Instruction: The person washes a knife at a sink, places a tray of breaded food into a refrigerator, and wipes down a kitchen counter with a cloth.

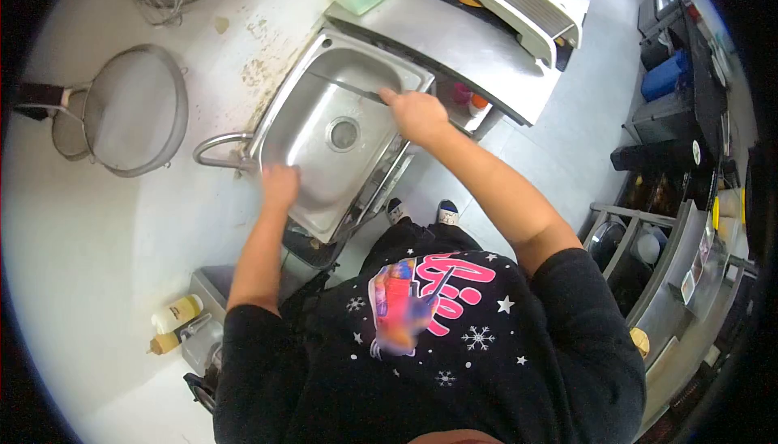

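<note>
Steel rounded-corner sink (304,132), slim knife (348,87) clamped in right grip (417,117) (left grip (280,186) blurred, unclear)

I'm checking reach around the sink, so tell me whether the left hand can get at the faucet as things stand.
Likely yes: the left hand, though blurred, is close beside the base of the faucet at the edge of the sink, and nothing visible blocks the way. Whether they already touch, I cannot tell.

The head view looks steeply down over the shirt (454,351) toward the nearby sink (296,144).
</note>
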Motion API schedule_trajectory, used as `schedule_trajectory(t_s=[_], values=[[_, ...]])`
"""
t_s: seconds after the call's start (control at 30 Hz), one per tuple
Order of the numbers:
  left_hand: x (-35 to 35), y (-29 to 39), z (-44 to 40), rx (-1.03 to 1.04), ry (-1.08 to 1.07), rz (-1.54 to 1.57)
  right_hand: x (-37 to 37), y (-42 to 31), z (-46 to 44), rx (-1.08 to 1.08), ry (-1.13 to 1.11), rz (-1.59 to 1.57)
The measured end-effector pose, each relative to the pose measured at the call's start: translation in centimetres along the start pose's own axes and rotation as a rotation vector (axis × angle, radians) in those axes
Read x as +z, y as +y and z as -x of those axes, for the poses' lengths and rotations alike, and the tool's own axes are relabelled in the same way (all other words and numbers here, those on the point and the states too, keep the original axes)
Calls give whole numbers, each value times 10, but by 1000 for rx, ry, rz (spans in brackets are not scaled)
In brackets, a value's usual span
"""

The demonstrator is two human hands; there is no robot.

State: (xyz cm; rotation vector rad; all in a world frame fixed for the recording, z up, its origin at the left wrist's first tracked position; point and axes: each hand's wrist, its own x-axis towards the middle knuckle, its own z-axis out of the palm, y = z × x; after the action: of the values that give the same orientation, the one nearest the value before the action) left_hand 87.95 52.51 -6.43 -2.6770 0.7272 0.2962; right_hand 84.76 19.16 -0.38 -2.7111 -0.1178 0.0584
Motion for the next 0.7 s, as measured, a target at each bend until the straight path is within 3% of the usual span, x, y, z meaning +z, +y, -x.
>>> schedule_trajectory(t_s=[0.07, 0.17, 0.2, 0.23, 0.27, 0.3, 0.33, 0.37, 0.4, 0.43, 0.57, 0.6, 0.63, 0.7], values=[[-4, 28, 15, -65, -68, 159, -4, -3, 10, -24, 155, -107], [3, 48, 28, -86, -74, 267, -24, -8, -1, 70, -131, -31], [12, 45, 30, -45, -34, 240, -32, -13, 3, -1, -246, 120], [27, 40, 31, -34, 74, 295, -29, -21, 13, 24, -142, 7], [-16, 53, 37, -132, -22, 330, -36, -34, 29, 32, -83, -33], [0, 42, 37, -60, 125, 485, 23, -31, 5, 68, 61, -196], [9, 39, 31, 3, 178, 489, 2, -41, 14, 198, -109, -322], [-2, 39, 30, 4, 124, 566, -11, -49, 25, 18, -10, -71], [-4, 36, 20, 64, 87, 536, -13, -54, 21, -42, -89, 217], [1, 32, 10, 162, 141, 499, -38, -61, 53, -72, -39, 314], [1, 29, -36, 309, 289, 564, -34, -36, 121, 358, 89, -9], [-25, 49, -36, 260, 205, 543, -48, -24, 154, 405, 76, -174], [-53, 62, -23, 205, 122, 509, -51, -14, 188, 426, 245, -281], [-63, 70, -18, 399, 568, 338, -55, -4, 269, 416, 609, -453]])
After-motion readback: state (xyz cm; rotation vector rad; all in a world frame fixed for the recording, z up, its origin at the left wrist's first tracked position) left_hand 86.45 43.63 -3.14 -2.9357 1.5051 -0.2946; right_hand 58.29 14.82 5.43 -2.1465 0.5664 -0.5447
